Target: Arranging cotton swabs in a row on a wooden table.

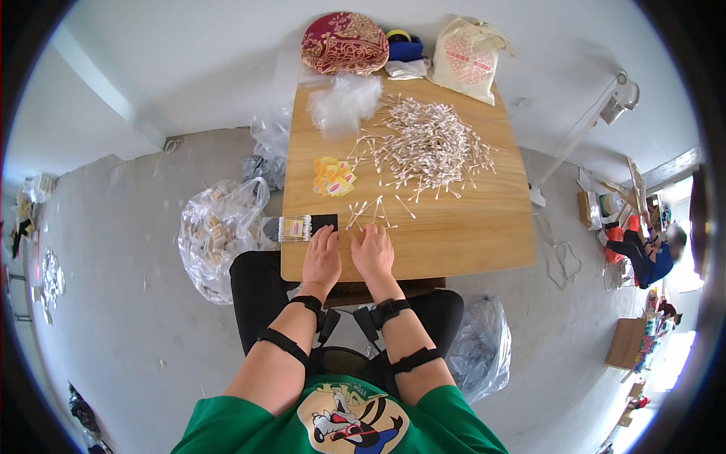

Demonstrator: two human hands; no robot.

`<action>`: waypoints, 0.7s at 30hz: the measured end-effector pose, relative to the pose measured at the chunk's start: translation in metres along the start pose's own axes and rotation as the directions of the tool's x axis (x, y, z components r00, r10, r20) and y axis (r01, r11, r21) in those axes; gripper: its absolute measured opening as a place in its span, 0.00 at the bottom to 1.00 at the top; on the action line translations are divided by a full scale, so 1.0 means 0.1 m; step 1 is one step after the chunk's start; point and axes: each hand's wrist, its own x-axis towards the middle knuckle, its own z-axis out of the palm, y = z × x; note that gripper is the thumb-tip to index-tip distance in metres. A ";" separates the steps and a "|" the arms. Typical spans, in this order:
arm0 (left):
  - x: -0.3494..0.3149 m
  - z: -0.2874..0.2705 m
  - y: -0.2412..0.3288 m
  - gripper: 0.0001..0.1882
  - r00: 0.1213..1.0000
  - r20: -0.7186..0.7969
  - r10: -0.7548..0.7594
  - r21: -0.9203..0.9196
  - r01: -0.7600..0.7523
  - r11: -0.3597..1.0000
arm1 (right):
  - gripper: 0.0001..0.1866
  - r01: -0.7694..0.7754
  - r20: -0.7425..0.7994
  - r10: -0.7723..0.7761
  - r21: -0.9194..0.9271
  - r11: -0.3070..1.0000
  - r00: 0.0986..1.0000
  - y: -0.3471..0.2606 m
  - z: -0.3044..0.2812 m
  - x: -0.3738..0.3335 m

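Note:
A small flat pack of cotton swabs (295,228) with a yellow label lies at the table's near left edge. A black flat piece (324,221) adjoins it on the right. My left hand (323,257) rests over that black piece, fingers stretched forward and holding nothing visible. Beside it, my right hand (373,253) reaches to several loose cotton swabs (368,210), its fingertips at their near ends and its thumb apart. Farther back is a big heap of cotton swabs (435,144). Yellow printed cards (333,176) are piled left of the heap.
Clear plastic bags (345,102) lie at the wooden table's (469,238) far left. A patterned red cushion (345,43) and a cloth bag (467,59) stand along the back. A filled plastic sack (219,240) sits left, another bag (480,348) right. A person (652,257) sits far right.

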 end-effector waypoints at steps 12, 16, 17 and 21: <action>-0.01 0.00 -0.02 0.20 1.000 0.013 0.017 0.023 -0.018 1.000 | 0.08 0.168 -0.181 -0.191 -0.134 0.977 0.965 0.25 -0.02 0.22; 0.01 0.01 0.00 0.20 0.999 0.031 0.031 0.017 -0.031 0.999 | 0.04 0.226 -0.042 -0.228 -0.047 0.973 0.973 0.47 -0.18 0.19; 0.03 0.02 -0.02 0.20 0.999 0.028 0.030 0.017 -0.031 0.999 | 0.05 0.258 0.015 -0.257 -0.019 0.966 0.966 0.48 -0.20 0.19; 0.14 0.06 0.01 0.22 0.996 0.076 -0.050 0.036 0.048 0.998 | 0.06 0.258 0.045 -0.258 0.012 0.966 0.965 0.54 -0.25 0.17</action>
